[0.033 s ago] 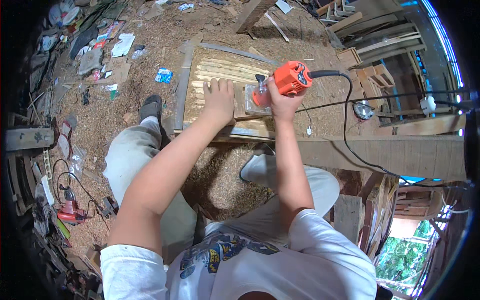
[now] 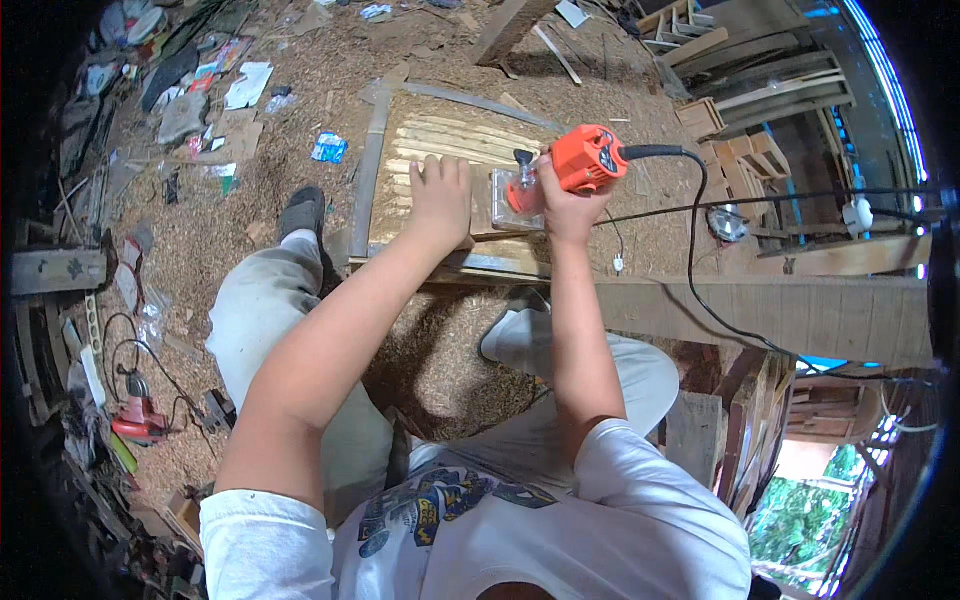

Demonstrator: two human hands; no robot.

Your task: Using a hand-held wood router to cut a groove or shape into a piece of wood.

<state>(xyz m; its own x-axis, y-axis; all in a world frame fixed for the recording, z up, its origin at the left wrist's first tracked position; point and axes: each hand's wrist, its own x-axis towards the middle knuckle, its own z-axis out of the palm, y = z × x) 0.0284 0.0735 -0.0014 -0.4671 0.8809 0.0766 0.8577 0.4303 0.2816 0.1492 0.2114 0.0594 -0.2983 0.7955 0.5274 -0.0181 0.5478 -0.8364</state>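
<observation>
An orange trim router [image 2: 588, 160] with a clear base leans over a wooden piece on a low work board [image 2: 385, 215]. My right hand [image 2: 572, 205] is wrapped round the router's body near its base. To its left, my left hand [image 2: 441, 205] presses on the wooden piece [image 2: 482, 205], fingers over the top and thumb at the near side. Beyond both hands lie several pale wood strips [image 2: 450, 138], side by side within the grey edging of the board. The router's bit and the cut beneath it are hard to make out.
The router's black cord [image 2: 690, 220] loops right across a thick wooden beam [image 2: 760, 305]. A red power tool [image 2: 140, 420] lies on the shavings at left. A wooden post [image 2: 508, 35] stands beyond the board. My knees flank its near side.
</observation>
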